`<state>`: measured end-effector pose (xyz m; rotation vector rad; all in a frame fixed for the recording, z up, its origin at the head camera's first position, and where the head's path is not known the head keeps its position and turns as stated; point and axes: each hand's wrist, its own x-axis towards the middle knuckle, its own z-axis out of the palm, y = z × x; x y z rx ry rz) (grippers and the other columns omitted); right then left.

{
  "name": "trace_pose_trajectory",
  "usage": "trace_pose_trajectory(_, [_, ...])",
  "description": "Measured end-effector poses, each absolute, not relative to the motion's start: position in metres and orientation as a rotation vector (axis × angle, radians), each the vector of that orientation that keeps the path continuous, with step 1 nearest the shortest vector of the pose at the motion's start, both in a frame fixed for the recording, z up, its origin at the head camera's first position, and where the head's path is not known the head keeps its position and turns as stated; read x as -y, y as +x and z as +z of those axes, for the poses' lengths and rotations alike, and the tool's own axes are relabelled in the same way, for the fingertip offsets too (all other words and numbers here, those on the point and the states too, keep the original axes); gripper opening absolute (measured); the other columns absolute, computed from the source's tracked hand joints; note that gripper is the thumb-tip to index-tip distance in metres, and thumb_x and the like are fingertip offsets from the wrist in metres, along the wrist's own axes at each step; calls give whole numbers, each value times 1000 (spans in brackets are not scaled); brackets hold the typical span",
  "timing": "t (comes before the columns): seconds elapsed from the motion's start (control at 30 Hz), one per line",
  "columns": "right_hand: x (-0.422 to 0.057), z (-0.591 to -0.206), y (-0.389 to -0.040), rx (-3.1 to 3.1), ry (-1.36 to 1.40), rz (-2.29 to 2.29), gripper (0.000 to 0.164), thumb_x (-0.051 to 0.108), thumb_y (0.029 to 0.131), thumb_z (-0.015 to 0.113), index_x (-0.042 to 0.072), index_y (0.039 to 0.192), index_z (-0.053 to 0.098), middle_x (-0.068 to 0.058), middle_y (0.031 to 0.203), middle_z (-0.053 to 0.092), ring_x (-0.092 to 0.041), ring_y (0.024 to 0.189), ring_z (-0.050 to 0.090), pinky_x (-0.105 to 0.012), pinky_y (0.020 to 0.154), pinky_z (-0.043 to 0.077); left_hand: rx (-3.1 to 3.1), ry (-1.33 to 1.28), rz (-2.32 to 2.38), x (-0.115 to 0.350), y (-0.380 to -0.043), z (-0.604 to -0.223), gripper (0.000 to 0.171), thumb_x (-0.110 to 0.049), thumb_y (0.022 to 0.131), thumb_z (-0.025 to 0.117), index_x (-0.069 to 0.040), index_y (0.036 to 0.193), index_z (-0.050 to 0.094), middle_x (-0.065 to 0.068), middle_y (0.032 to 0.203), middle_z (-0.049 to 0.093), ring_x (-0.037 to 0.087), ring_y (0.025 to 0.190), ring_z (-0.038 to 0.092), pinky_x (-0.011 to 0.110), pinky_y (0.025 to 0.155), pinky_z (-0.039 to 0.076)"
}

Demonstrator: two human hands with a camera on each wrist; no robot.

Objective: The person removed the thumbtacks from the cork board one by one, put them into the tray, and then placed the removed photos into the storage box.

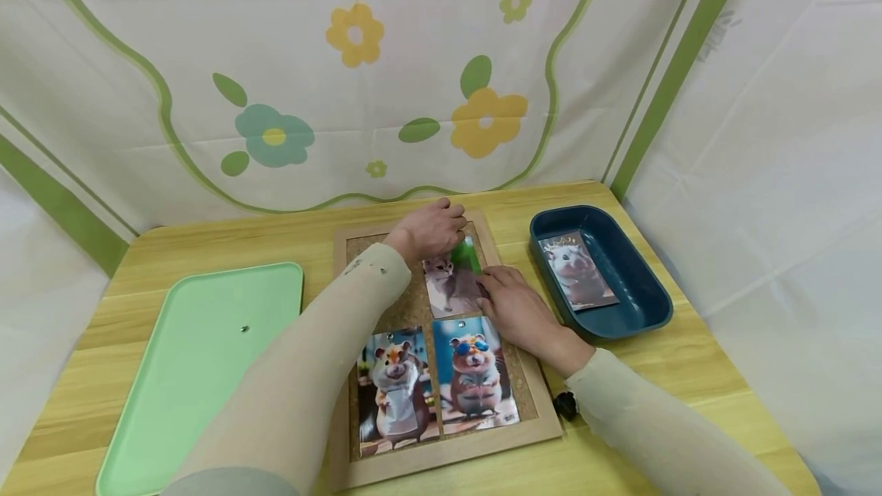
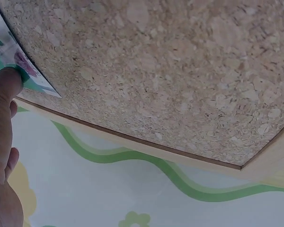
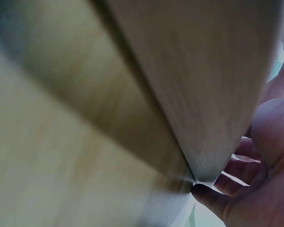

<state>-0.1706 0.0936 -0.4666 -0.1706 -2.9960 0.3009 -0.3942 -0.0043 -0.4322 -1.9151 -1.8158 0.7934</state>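
Note:
A cork board in a wooden frame (image 1: 506, 442) lies on the table and bears several photos. At its upper right is a cat photo (image 1: 451, 293), partly covered by both hands. My left hand (image 1: 432, 232) bends over that photo's top edge. In the left wrist view the left thumb (image 2: 7, 84) presses on the photo's corner; any pin under it is hidden. My right hand (image 1: 520, 308) lies across the frame's right rail, fingertips on the photo's right edge. Below are an aproned hamster photo (image 1: 400, 404) and a hamster photo with sunglasses (image 1: 475, 381), a pin showing at each top.
Left of the board is a green tray (image 1: 200, 343) with a small shiny pin (image 1: 244, 328) on it. A dark blue bin (image 1: 623, 270) on the right holds another hamster photo (image 1: 575, 270). A small black object (image 1: 566, 406) sits by the right sleeve. Behind hangs a flowered curtain (image 1: 386, 106).

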Motion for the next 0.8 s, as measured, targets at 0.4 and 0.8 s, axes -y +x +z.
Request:
trace_pose_trajectory(0.4, [-94, -468, -171, 2997, -170, 286, 42, 23, 106, 65, 1, 142, 63, -20, 148, 59, -39, 141, 50, -51, 117, 45, 1778, -1905, 785, 5, -395, -436, 17, -17, 110, 57, -22, 120, 69, -2, 127, 63, 22, 107, 46, 42, 101, 40])
trace_pose_trajectory(0.8, [-93, -467, -171, 3000, -174, 280, 43, 23, 106, 66, 0, 142, 63, -20, 148, 59, -39, 142, 50, -52, 117, 44, 1718, -1929, 779, 7, -398, -435, 17, -17, 110, 56, -23, 117, 70, -1, 123, 62, 22, 103, 42, 42, 96, 36])
